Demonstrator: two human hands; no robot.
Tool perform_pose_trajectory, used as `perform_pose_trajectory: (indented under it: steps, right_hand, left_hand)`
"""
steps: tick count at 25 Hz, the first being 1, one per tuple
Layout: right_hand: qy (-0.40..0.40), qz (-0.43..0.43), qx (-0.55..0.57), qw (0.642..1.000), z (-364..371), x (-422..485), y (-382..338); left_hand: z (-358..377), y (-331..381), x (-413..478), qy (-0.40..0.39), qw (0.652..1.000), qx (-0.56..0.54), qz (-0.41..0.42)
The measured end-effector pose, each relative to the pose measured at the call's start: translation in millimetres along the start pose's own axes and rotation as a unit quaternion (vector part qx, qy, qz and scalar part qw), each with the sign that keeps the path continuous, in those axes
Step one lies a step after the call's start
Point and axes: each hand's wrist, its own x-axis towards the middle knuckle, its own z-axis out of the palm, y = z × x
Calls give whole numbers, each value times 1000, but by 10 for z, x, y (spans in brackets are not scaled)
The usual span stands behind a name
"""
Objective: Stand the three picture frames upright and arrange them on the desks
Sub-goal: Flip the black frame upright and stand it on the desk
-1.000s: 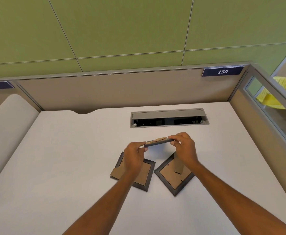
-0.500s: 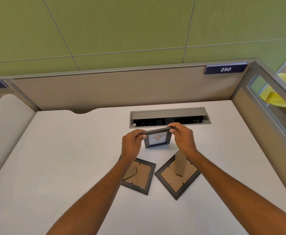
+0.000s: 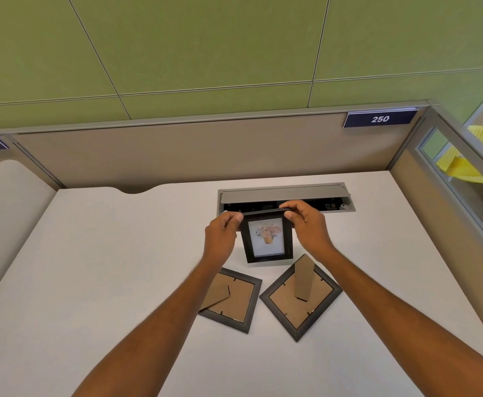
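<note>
Head view, looking down: a person's left hand (image 3: 222,239) and right hand (image 3: 306,226) each pinch a top corner of a small black picture frame (image 3: 267,239), flower print facing the viewer, its bottom edge at or just above the white bench (image 3: 97,253); contact is unclear. Both grips are closed on this frame. Two more frames lie face down nearer: the left flat frame (image 3: 231,300) and the right flat frame (image 3: 301,296), its cardboard stand raised. Released before its hidden rear stand is set, the upright frame could tip backward toward the open cable tray (image 3: 286,196) just behind. A beige partition (image 3: 177,153) closes the far side.
</note>
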Motion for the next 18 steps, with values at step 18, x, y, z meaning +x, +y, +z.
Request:
perform_pose_trajectory:
  steps: [18]
  right_hand:
    - [-44,87,149,984,35,-250,-179]
  left_hand:
    - [-25,-85,-427,-153,934,-233,-223]
